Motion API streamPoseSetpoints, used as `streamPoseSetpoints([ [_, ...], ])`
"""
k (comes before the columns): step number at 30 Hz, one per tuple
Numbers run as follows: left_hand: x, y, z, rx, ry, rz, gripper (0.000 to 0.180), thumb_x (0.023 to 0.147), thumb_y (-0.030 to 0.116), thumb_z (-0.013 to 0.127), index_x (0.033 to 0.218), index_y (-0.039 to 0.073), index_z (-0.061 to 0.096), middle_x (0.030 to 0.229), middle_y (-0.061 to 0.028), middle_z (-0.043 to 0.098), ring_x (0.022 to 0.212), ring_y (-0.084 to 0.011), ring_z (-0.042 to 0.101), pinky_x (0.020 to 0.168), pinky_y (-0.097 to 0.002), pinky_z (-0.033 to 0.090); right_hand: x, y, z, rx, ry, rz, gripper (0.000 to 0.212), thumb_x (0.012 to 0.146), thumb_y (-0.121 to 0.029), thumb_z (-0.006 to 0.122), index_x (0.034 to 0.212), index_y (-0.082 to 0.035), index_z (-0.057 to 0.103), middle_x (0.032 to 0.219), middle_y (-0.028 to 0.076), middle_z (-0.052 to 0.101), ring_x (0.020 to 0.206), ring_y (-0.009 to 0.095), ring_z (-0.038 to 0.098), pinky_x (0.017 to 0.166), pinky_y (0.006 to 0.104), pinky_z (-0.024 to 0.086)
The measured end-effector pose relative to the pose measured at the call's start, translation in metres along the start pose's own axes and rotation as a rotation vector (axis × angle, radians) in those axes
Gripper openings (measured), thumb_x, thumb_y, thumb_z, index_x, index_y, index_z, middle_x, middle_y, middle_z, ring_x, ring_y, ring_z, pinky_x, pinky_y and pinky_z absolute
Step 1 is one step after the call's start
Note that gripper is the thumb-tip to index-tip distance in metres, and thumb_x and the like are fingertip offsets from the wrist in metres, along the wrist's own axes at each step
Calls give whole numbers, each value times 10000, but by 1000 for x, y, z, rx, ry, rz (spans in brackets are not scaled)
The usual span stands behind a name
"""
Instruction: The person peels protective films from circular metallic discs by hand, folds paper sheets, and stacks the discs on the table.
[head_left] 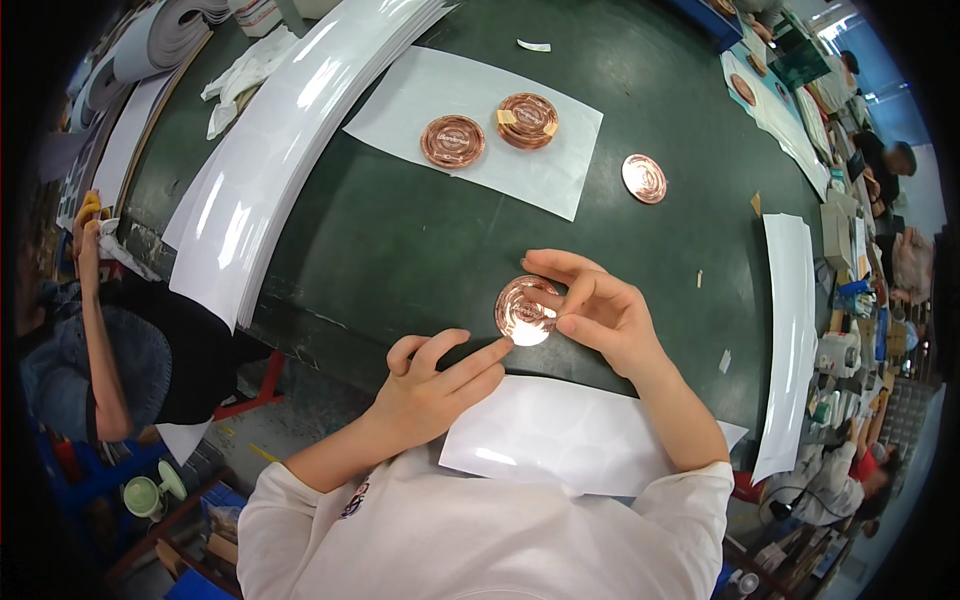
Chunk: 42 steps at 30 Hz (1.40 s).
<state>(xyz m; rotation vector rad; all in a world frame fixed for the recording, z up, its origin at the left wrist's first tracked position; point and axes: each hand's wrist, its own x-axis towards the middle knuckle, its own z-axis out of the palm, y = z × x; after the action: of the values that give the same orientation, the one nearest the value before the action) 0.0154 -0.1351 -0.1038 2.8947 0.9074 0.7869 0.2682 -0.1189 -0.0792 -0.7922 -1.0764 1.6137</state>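
A shiny round copper-coloured disc [524, 330] lies on the dark green tabletop in front of me. My left hand [435, 390] reaches in with its index finger stretched to the disc's lower left edge and its other fingers apart; nothing is in it. Over the disc's right side, my right hand [610, 315] brings thumb and index finger together at the edge, while another fingertip rests on the shiny face. Whatever that pinch holds, if anything, is too small to make out. Between my forearms and under the right one lies a white glossy sheet [560, 430].
Stacks of copper discs [452, 142], one taped stack [527, 122] among them, sit on a white sheet [400, 95]. A single disc [644, 178] lies to their right. Long glossy sheets [270, 150] pile at left; more sheets [790, 340] lie at right. A person [100, 350] works at left.
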Motion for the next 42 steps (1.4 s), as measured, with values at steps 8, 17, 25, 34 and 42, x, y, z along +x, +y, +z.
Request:
streamPoseSetpoints([
  [8, -2, 1, 3, -10, 54, -8, 119, 768, 208, 714, 873, 218, 659, 1247, 126, 663, 1149, -165, 454, 912, -338, 265, -5, -20, -1, -412, 66, -194, 77, 848, 35, 712, 900, -14, 686, 1189, 111, 599, 1055, 186, 600, 881, 311, 505],
  [17, 0, 1, 2, -5, 34, -25, 122, 785, 171, 691, 896, 215, 662, 1250, 118, 662, 1154, -175, 451, 910, -350, 255, -5, -16, 4, -770, 232, -135, 78, 853, -69, 755, 908, -33, 713, 865, 22, 662, 731, 101, 546, 655, 248, 440],
  [25, 0, 1, 2, 35, 24, -20, 153, 788, 209, 683, 932, 248, 649, 1268, 117, 641, 1132, -165, 478, 940, -336, 265, 0, -6, -5, -606, 181, -47, 68, 877, -82, 736, 918, -33, 711, 861, -5, 653, 721, 85, 481, 638, 236, 398],
  [34, -1, 1, 1, 38, 21, -17, 154, 792, 210, 685, 937, 248, 653, 1266, 116, 643, 1141, -165, 472, 939, -336, 263, 2, -5, -2, -710, 164, -78, 64, 869, -98, 749, 903, -52, 719, 812, -21, 651, 702, 94, 463, 616, 247, 390],
  [42, -2, 1, 1, 31, 24, -18, 159, 786, 212, 685, 939, 247, 657, 1269, 116, 642, 1151, -164, 463, 940, -335, 259, 1, -5, 0, -746, 179, -73, 78, 859, -106, 762, 892, -51, 717, 814, -15, 660, 689, 97, 465, 609, 251, 394],
])
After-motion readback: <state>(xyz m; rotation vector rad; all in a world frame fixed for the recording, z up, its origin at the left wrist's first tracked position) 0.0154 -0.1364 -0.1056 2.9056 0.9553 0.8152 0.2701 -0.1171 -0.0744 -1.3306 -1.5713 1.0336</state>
